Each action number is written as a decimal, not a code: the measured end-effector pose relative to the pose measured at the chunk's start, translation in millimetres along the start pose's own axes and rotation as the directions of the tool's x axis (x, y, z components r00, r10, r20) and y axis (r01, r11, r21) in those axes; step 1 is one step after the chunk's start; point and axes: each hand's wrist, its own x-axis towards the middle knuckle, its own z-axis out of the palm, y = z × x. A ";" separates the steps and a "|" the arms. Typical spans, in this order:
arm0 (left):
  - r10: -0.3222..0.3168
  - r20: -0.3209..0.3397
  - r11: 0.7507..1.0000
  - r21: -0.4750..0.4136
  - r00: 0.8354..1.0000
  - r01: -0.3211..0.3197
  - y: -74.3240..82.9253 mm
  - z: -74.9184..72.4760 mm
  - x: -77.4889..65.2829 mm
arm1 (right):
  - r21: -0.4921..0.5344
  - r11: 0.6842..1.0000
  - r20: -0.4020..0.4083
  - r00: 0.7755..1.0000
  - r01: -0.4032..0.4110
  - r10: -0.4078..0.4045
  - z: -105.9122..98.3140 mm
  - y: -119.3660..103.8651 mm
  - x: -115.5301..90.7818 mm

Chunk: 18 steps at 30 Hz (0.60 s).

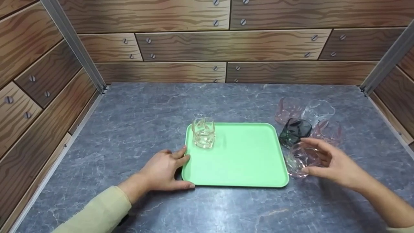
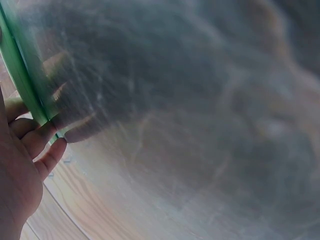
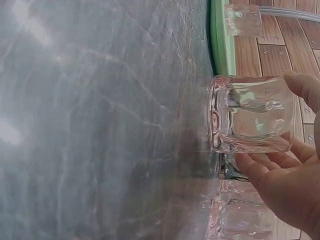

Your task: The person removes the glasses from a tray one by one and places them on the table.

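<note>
A light green tray (image 1: 239, 158) lies on the table. My left hand (image 1: 163, 171) rests at its near left corner, fingers against the left rim and thumb at the front edge; the left wrist view shows the fingertips (image 2: 59, 145) by the rim. On the tray's far left part stands a clear, faintly yellowish glass (image 1: 203, 134). Just off the tray's right edge, my right hand (image 1: 336, 165) holds a pale pink glass (image 3: 255, 115) between thumb and fingers. The glass is upright at table level. Some of the right fingers are hidden behind it in the right wrist view.
Behind the right hand stand a dark grey glass (image 1: 295, 131), two pinkish glasses, one at the back (image 1: 288, 110) and one to the right (image 1: 330, 129), and a clear glass (image 1: 318, 110). Wood-patterned walls (image 1: 233, 45) bound the grey marbled table (image 1: 145, 106) at the back and sides.
</note>
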 end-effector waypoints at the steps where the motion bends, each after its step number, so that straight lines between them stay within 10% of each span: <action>1: -0.001 0.000 1.000 0.002 1.000 0.001 0.0 -0.1 -0.2 | -0.012 1.000 0.005 1.000 0.001 0.000 -0.6 -1.2 -0.2; 18: -0.001 -0.010 1.000 -0.014 1.000 0.001 -0.2 -0.2 -0.6 | -0.217 0.974 -0.139 0.985 0.068 -0.100 -5.3 -51.5 7.8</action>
